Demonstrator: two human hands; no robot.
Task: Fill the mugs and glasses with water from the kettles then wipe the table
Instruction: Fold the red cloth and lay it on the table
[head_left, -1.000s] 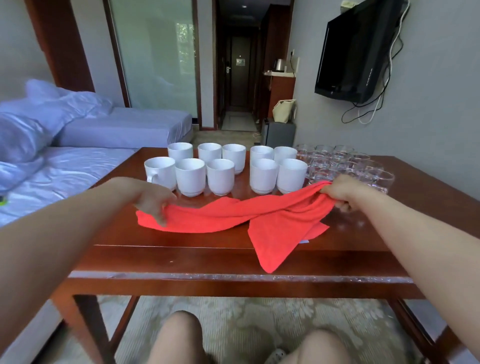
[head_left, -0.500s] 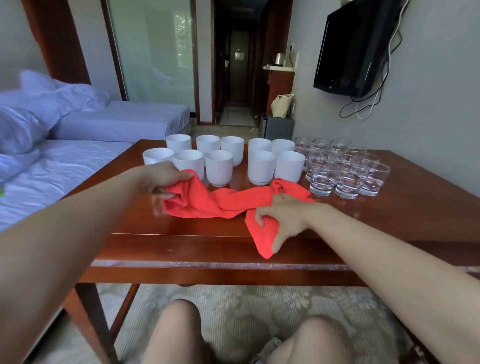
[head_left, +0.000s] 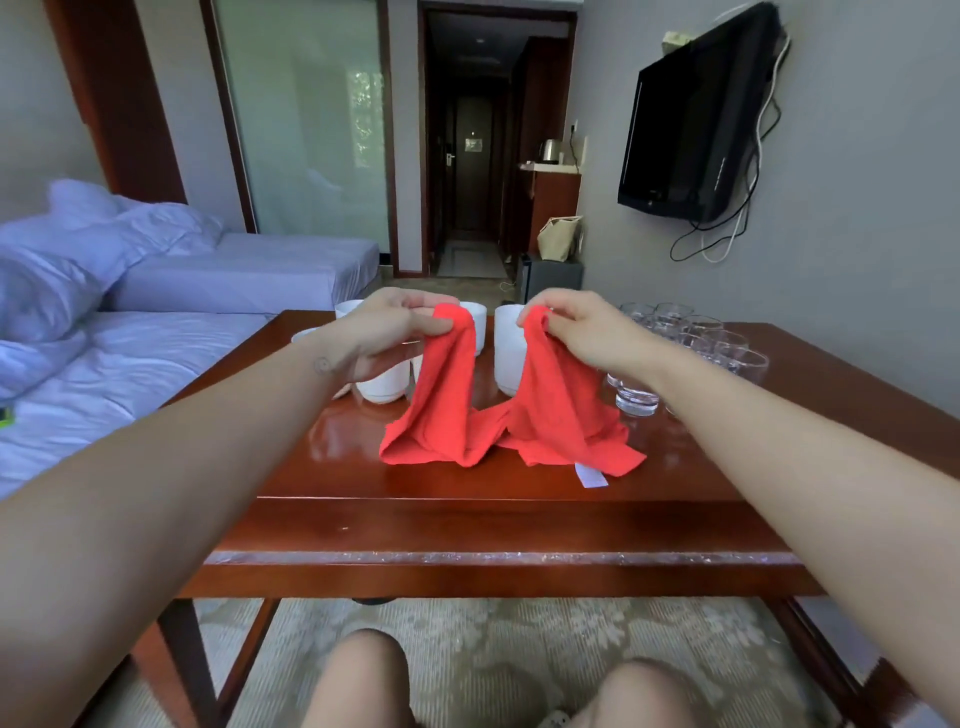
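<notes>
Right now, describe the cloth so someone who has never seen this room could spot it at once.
On the dark wooden table, white mugs stand back left and clear glasses back right. In front of them hangs the red cloth, pinched by the left hand and the right hand, its lower edge on the tabletop. Nothing else there is red or soft.

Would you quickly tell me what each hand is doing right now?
Left hand: pinching the red cloth.
Right hand: pinching the same cloth.
</notes>
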